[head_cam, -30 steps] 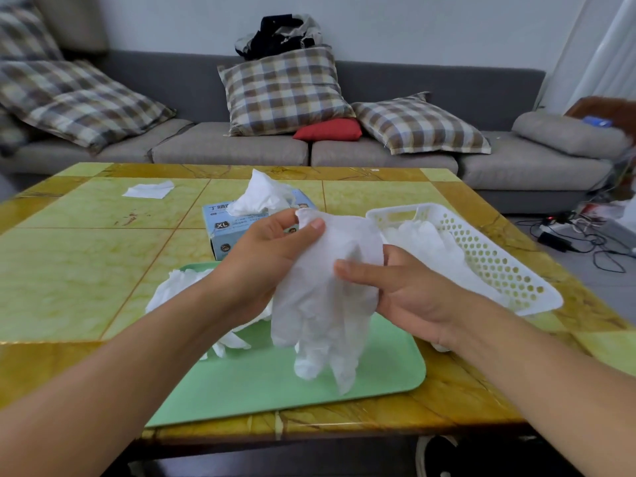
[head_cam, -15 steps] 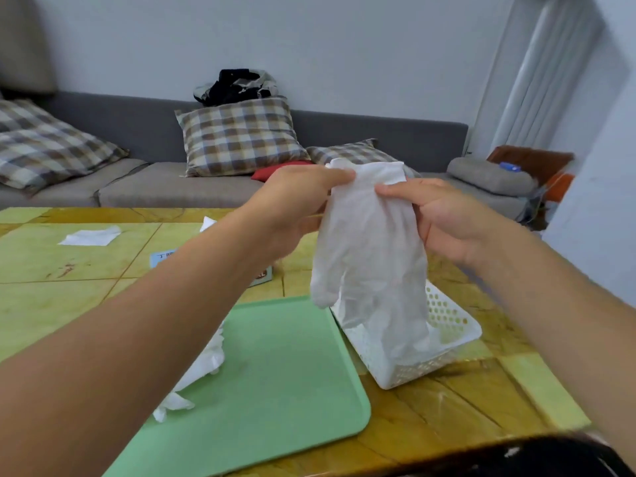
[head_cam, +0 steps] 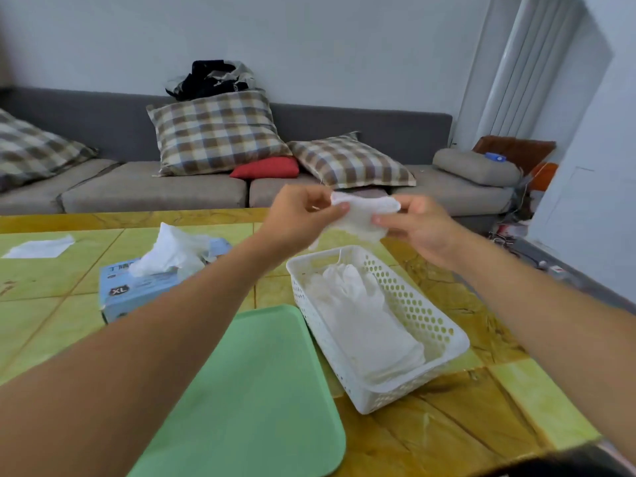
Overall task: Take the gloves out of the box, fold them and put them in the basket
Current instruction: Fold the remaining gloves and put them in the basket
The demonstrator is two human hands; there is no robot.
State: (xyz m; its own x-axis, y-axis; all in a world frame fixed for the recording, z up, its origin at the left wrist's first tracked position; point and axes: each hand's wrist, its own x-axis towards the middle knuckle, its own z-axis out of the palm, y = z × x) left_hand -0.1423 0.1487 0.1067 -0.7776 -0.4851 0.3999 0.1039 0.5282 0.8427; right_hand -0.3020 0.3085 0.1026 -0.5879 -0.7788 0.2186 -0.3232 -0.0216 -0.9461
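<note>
Left hand and right hand pinch a glove taut above the basket, apparently for folding

Your two hands meet above the far end of the white basket, whose open top lies clear below them at 6 o'clock, gloves flat inside. At 9 o'clock the glove box stands with a glove sticking up. The green tray at 7 o'clock offers bare, flat room beside the basket.
</note>
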